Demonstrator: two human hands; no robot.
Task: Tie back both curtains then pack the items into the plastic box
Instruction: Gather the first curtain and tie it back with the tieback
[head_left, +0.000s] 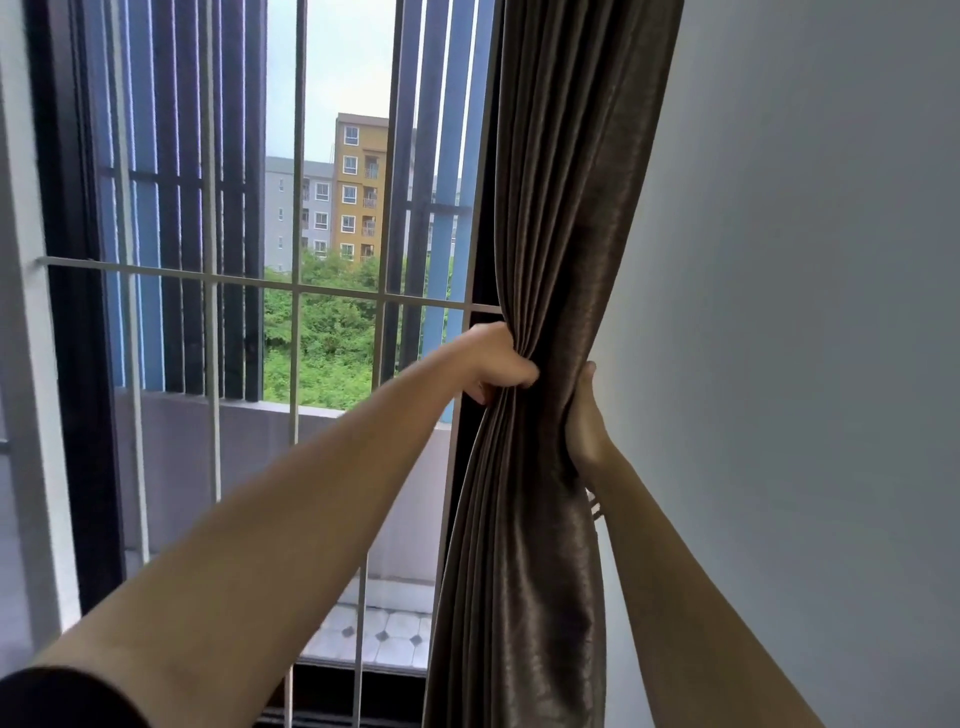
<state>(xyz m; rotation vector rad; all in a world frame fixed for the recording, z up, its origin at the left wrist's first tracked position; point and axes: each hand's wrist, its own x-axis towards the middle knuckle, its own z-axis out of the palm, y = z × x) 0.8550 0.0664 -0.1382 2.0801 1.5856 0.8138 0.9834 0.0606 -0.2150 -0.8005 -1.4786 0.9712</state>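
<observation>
A dark brown, shiny curtain (561, 218) hangs at the right side of the window, gathered into tight folds at mid height. My left hand (498, 364) grips the bunched folds from the window side, fingers closed on the fabric. My right hand (584, 421) reaches around the curtain from the wall side, its fingers hidden behind the cloth. A small bit of a tie-back or hook (595, 506) shows by my right wrist; I cannot tell which. No plastic box or second curtain is in view.
The window has a dark frame (78, 364) and a pale metal grille (296, 291) across the glass. A balcony with tiled floor (384, 639) lies outside. A plain grey wall (805, 312) fills the right side.
</observation>
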